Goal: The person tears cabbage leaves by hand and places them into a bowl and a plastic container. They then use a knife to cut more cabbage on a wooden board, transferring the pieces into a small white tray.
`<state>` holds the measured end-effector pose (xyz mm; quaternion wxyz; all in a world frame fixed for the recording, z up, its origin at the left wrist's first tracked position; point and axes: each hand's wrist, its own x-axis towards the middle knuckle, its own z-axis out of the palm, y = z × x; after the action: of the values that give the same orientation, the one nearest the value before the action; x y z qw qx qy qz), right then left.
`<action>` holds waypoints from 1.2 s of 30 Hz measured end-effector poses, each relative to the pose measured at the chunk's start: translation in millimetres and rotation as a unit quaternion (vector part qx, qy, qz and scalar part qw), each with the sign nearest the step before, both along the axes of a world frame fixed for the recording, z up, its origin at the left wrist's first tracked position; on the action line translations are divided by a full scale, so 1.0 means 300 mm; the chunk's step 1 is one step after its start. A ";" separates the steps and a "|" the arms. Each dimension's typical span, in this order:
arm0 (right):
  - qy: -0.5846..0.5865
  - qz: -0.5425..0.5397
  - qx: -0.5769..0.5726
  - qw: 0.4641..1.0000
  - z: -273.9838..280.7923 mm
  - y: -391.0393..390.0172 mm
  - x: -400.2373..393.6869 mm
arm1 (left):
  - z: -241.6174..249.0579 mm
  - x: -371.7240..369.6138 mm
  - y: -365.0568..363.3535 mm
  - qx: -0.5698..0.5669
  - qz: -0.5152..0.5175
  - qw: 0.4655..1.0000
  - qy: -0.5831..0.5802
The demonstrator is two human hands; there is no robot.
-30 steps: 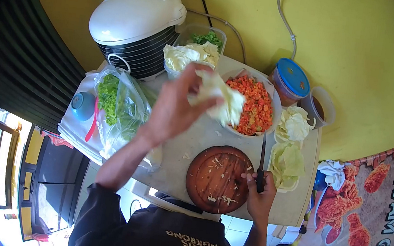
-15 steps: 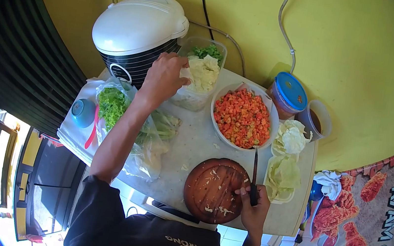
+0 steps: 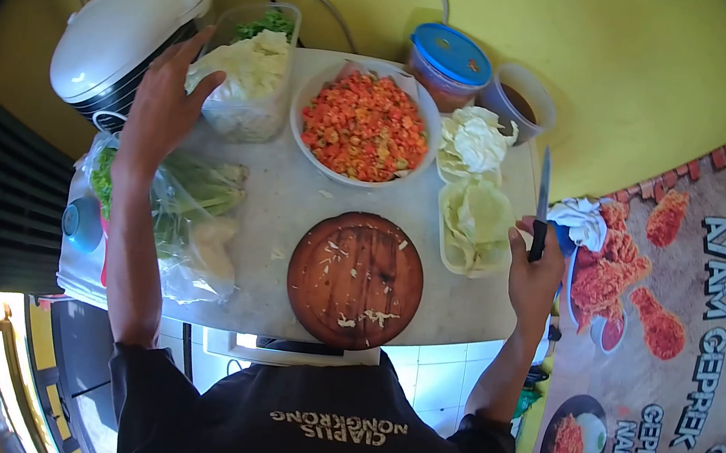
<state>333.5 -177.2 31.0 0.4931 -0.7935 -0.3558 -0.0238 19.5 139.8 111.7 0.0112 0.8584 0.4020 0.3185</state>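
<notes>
My left hand (image 3: 162, 104) is open, fingers apart and thumb out, beside a clear plastic container (image 3: 253, 123) of pale shredded cabbage (image 3: 242, 64) with green leaves (image 3: 264, 24) behind it. In my right hand (image 3: 537, 272) is a knife (image 3: 544, 186), gripped by its black handle with the blade pointing up and away, right of a white tray of cabbage leaves (image 3: 476, 223). A round wooden chopping board (image 3: 353, 285) with pale scraps on it lies between my arms.
A white bowl (image 3: 299, 131) of diced red and orange vegetables stands mid-table. Behind are a blue-lidded tub (image 3: 452, 55), a cup of brown liquid (image 3: 541, 90) and more cabbage (image 3: 477, 141). Bagged greens (image 3: 188, 194), a small blue bowl (image 3: 82, 223) and a rice cooker (image 3: 128, 26) are left.
My left hand has opened and drawn back from the cabbage in the container. My right hand has carried the knife from the board to beyond the tray. The view has shifted.
</notes>
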 end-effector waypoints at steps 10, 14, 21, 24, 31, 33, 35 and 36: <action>-0.157 -0.072 -0.175 0.969 -0.112 0.035 0.054 | -0.003 0.012 -0.372 -0.091 -0.251 0.963 -0.028; -0.044 -0.040 -0.204 0.977 -0.088 0.033 0.076 | -0.211 0.038 -0.431 -0.224 -0.313 0.923 -0.017; -0.111 -0.038 -0.125 0.985 -0.072 0.082 0.090 | -0.377 0.033 -0.483 -0.269 -0.314 0.910 -0.011; -0.100 -0.069 -0.085 0.989 -0.018 0.184 0.065 | -0.396 0.031 -0.468 -0.272 -0.309 0.911 -0.022; 0.072 -0.052 -0.085 0.992 -0.043 0.333 0.146 | -0.402 0.028 -0.470 -0.259 -0.293 0.920 -0.011; 0.095 -0.016 -0.013 0.995 -0.044 0.324 0.154 | -0.405 0.027 -0.465 -0.259 -0.287 0.922 -0.019; 0.259 0.018 0.032 0.965 -0.004 0.304 0.134 | -0.406 0.024 -0.466 -0.260 -0.285 0.922 -0.020; 0.258 0.021 0.033 0.965 0.024 0.291 0.108 | -0.405 0.024 -0.470 -0.253 -0.282 0.925 -0.013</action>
<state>365.9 -89.8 38.2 0.5944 -0.7485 -0.2321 0.1803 26.7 -1.1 -9.7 0.3226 0.9007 0.2108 0.2005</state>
